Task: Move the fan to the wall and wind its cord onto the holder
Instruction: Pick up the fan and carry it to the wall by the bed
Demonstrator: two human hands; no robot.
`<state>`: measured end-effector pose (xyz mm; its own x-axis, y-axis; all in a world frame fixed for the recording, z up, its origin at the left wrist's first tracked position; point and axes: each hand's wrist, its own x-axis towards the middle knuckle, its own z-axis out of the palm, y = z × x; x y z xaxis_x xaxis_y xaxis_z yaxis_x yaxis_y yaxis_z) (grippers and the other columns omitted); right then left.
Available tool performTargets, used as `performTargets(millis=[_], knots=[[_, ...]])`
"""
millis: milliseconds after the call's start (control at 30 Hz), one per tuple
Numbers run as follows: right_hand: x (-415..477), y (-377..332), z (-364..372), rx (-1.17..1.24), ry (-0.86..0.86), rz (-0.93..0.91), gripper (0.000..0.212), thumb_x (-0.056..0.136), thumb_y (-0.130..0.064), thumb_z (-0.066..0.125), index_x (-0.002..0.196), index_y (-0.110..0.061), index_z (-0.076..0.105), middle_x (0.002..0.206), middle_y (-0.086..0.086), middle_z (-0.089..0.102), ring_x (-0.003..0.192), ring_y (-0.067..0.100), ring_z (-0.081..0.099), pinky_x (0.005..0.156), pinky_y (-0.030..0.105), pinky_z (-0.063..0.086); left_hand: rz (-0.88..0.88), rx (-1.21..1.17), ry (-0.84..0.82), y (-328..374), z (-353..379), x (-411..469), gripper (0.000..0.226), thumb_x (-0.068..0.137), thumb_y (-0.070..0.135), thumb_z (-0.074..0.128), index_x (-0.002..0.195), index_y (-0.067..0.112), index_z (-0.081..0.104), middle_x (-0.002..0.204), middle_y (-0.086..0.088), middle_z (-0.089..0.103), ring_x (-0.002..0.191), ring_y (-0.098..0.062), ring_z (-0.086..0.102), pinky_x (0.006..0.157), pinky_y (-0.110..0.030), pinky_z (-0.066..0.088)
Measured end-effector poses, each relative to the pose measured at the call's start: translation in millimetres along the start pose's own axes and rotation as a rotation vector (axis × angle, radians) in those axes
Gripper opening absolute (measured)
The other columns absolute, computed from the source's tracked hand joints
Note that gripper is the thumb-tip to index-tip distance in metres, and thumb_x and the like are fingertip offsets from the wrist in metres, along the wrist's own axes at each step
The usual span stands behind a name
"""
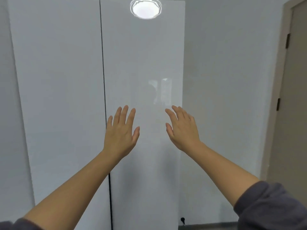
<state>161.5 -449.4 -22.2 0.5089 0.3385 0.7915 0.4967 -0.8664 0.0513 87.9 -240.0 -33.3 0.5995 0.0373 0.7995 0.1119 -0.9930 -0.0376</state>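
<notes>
Plainly the left hand (120,130) and right hand (182,128) hover empty, fingers spread wide, before white cabinet doors (66,80)

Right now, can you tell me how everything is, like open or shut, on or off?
Left hand: open, fingers straight, holding nothing.
Right hand: open, fingers straight, holding nothing.
White cupboard doors: shut, with a thin dark gap between them.
Round light: on, seen as a reflection in the glossy door.
Brown door: cannot tell, only its hinged edge shows.
</notes>
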Motion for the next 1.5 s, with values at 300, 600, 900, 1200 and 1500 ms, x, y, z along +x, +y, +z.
performTargets(millis=[300, 600, 900, 1200, 1500], knots=[[-60.1, 166.4, -21.8, -0.125, -0.052, 0.093, 0.048, 0.097, -0.031, 0.043, 0.143, -0.02, 0.037, 0.151, 0.007, 0.036, 0.14, 0.026, 0.032, 0.106, 0.045, 0.034, 0.048, -0.116, -0.036, 163.1, 41.1, 8.8, 0.065, 0.092, 0.045, 0.023, 0.148, 0.013, 0.037, 0.155, -0.013, 0.034, 0.144, -0.033, 0.03, 0.111, -0.054, 0.032], [-113.2, 286.0, -23.8, -0.221, -0.096, 0.151, 0.047, 0.095, -0.031, 0.045, 0.14, -0.019, 0.041, 0.146, 0.007, 0.042, 0.136, 0.027, 0.038, 0.102, 0.045, 0.038, 0.189, -0.221, -0.059, 304.3, 93.7, 23.4, 0.057, 0.092, 0.043, 0.03, 0.13, 0.008, 0.053, 0.144, -0.015, 0.047, 0.136, -0.035, 0.042, 0.103, -0.053, 0.04], [-158.1, 402.4, 5.0, -0.331, -0.192, 0.301, 0.046, 0.094, -0.031, 0.046, 0.138, -0.018, 0.043, 0.141, 0.007, 0.047, 0.131, 0.026, 0.043, 0.096, 0.043, 0.042, 0.274, -0.27, -0.145, 390.7, 194.0, 38.9, 0.047, 0.093, 0.036, 0.049, 0.128, 0.006, 0.054, 0.143, -0.017, 0.048, 0.136, -0.037, 0.042, 0.103, -0.055, 0.04], [-160.3, 484.2, 77.6, -0.422, -0.381, 0.408, 0.049, 0.095, -0.033, 0.041, 0.142, -0.02, 0.038, 0.143, 0.004, 0.044, 0.133, 0.023, 0.04, 0.098, 0.041, 0.038, 0.318, -0.345, -0.342, 459.0, 326.7, 54.9, 0.047, 0.093, 0.037, 0.05, 0.13, 0.007, 0.055, 0.143, -0.016, 0.049, 0.136, -0.034, 0.042, 0.105, -0.054, 0.037], [-163.1, 539.0, 166.1, -0.415, -0.513, 0.479, 0.045, 0.096, -0.033, 0.039, 0.14, -0.02, 0.039, 0.141, 0.003, 0.045, 0.132, 0.023, 0.04, 0.098, 0.041, 0.039, 0.325, -0.368, -0.473, 486.3, 437.5, 78.7, 0.047, 0.091, 0.038, 0.047, 0.121, 0.005, 0.063, 0.133, -0.018, 0.059, 0.127, -0.037, 0.052, 0.099, -0.056, 0.043]])
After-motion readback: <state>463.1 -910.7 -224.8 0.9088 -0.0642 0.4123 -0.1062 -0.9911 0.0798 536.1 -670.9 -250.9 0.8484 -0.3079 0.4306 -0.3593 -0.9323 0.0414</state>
